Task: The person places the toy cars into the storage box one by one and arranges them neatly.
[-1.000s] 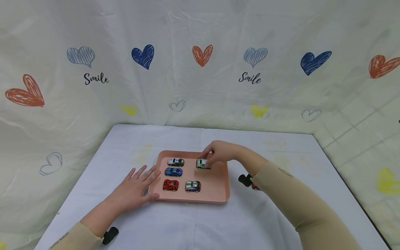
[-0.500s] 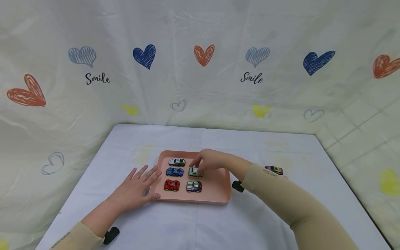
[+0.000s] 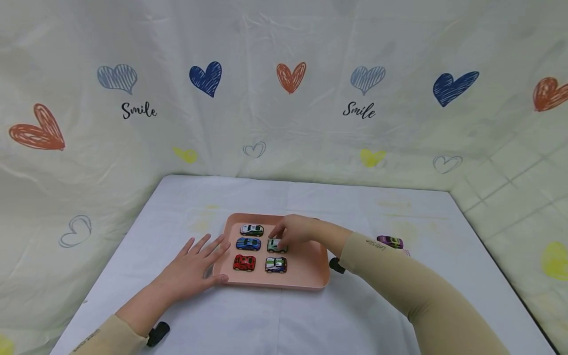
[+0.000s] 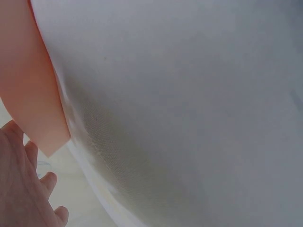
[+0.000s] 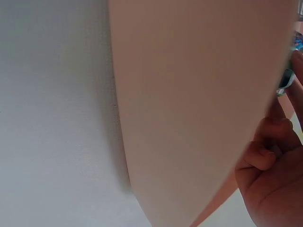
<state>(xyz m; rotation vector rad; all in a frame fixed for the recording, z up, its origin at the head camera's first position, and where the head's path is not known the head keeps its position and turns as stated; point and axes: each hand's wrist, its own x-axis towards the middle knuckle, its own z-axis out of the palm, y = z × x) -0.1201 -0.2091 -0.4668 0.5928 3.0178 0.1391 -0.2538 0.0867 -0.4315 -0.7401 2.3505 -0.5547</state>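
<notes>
My right hand (image 3: 296, 230) reaches over the pink tray (image 3: 306, 277) and pinches a light green toy car (image 3: 275, 246) between finger and thumb, low over the tray's floor. In the right wrist view, part of that toy car (image 5: 286, 79) shows by the fingers, behind the tray's wall. With fingers spread, my left hand (image 3: 192, 267) rests at the tray's left edge. Left of the pinched car are a white toy car (image 3: 251, 230), a blue one (image 3: 248, 244) and a red one (image 3: 244, 263). A white, green and purple toy car (image 3: 276, 265) sits just in front of it.
A purple and yellow toy car (image 3: 390, 241) lies on the white-covered table (image 3: 337, 315), right of the tray. Another item beside it is mostly hidden by the right sleeve (image 3: 399, 268). A heart-printed white sheet (image 3: 288, 123) hangs behind the table.
My right hand has moved left and slightly nearer with the light green car, bringing it beside the blue one. The purple car has come out from behind my arm. My left hand stays put.
</notes>
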